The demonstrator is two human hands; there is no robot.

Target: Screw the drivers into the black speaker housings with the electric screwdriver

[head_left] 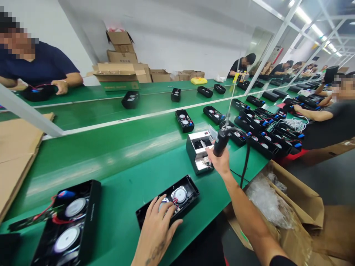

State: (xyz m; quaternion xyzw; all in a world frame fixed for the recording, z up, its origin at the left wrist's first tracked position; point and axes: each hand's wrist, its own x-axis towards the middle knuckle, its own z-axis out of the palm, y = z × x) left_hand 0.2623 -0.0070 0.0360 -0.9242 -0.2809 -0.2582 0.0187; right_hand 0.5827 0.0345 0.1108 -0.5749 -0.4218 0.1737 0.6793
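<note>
My left hand (159, 227) lies with fingers stretched out over a black speaker housing (191, 186), touching its inner parts. One round white speaker (179, 194) shows inside it; another is partly covered by my fingers. My right hand (220, 160) is closed around a black electric screwdriver (221, 142) that hangs from above, with a dark cable at its side. The screwdriver's tip is hidden by my hand. Right beside it is a black-and-white screw feeder (196, 153). At the lower left, a bigger-looking speaker housing (90, 221) holds two speakers, red wires and a blue part.
Several more housings (184, 121) sit along the green conveyor (111, 136) and crowd the right side. Co-workers sit opposite (41, 62) and to the right (327, 122). A cardboard box (302, 192) with clear plastic stands below the table edge. A white post (30, 111) rises at left.
</note>
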